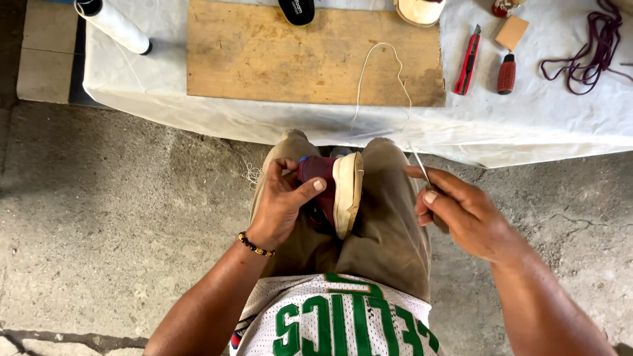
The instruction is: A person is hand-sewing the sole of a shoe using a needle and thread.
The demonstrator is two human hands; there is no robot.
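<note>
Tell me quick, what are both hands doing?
Left hand: closed on the maroon shoe, held between the knees.
Right hand: closed on a thin metal needle with white thread.

A person seen from above, wearing a sleeveless white mesh jersey (pixel 336 316) with large green block lettering edged in dark trim. Khaki trousers (pixel 382 231) cover both legs. A bracelet (pixel 256 246) of dark and amber beads circles the left wrist. Both forearms are bare, and a small red and blue patch, possibly a logo, shows at the jersey's edge
</note>
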